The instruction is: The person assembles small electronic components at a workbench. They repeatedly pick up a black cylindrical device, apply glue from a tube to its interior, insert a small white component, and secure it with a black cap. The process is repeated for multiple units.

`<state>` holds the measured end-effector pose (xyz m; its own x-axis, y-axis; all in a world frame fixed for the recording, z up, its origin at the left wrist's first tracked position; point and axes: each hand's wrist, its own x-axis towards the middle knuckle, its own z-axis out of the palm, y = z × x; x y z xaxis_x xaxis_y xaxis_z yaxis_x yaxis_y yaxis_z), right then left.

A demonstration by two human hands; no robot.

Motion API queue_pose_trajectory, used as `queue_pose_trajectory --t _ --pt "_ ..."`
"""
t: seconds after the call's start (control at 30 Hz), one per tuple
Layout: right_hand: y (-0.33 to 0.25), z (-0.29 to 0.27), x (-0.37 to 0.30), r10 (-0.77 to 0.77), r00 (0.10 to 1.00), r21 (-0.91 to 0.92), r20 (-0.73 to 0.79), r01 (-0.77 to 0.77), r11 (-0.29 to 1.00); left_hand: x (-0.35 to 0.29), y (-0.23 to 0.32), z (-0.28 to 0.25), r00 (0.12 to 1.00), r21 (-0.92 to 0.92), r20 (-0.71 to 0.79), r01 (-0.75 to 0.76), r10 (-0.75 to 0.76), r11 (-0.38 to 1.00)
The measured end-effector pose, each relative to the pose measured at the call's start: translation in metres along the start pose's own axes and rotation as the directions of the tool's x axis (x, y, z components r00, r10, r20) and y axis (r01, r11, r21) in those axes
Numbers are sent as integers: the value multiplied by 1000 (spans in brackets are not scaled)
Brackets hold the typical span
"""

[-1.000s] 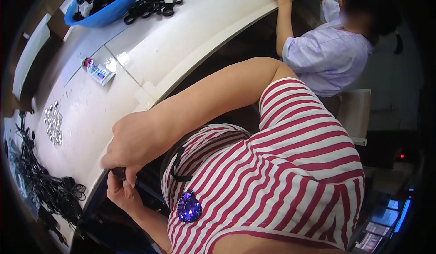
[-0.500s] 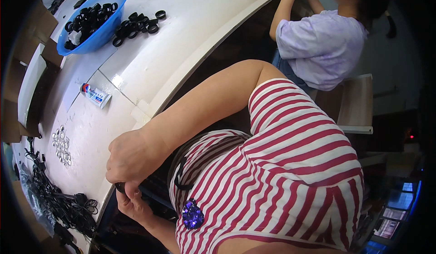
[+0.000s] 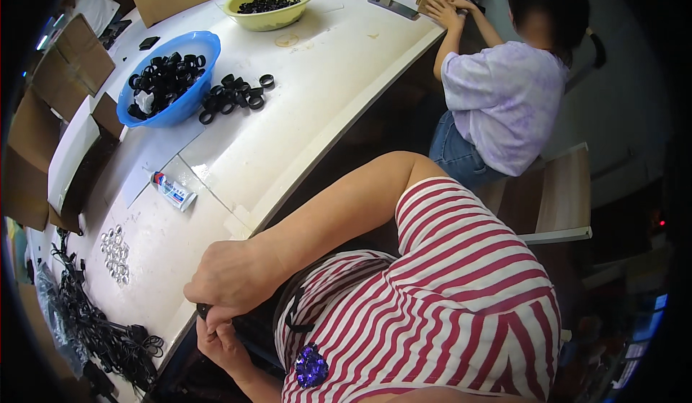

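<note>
My right hand [image 3: 234, 279], the upper one, is closed, its back turned up, at the table's edge. Just below it, my left hand [image 3: 223, 347] has its fingers curled up against the right one's. Between them shows a bit of a small black part [image 3: 204, 309], pinched from both sides; most of it is hidden, so its exact shape cannot be made out. Nearest on the white tabletop [image 3: 194, 248] lie several clear, shiny round discs [image 3: 115, 255]. A white and blue tube [image 3: 173, 190] with a red patch rests farther along.
A blue bowl [image 3: 205, 46] holds black rings, with more rings [image 3: 234, 96] beside it. Beyond stands a yellow bowl [image 3: 288, 21] of small black pieces and a phone [image 3: 393, 6]. Black cables [image 3: 101, 324] pile at lower left. Cardboard boxes [image 3: 79, 57] line the far side. A co-worker [image 3: 504, 100] sits at right.
The view has shifted, so the table and bowls appear lower and more to the right, and the yellow bowl shows fully. My hands stay together on the small black part.
</note>
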<state>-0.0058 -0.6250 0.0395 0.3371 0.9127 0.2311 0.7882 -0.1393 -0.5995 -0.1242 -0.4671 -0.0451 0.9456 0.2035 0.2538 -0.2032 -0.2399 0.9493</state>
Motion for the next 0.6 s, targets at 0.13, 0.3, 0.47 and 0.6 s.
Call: queue_pose_trajectory --t 0.13,0.3,0.47,0.6 --pt "3 28 -5 -5 989 496 -147 78 865 6 22 1 941 -513 -307 -39 -140 858" --pt "-3 71 -31 11 971 570 238 -149 808 22 49 -24 964 -839 -263 -217 -22 499" --pt "-30 -9 -33 142 987 782 70 -143 607 25 76 -3 940 -717 -297 -104 -167 689" --pt "-34 -112 -32 168 960 751 -224 60 658 3 47 -27 975 -752 -167 -30 -147 659"
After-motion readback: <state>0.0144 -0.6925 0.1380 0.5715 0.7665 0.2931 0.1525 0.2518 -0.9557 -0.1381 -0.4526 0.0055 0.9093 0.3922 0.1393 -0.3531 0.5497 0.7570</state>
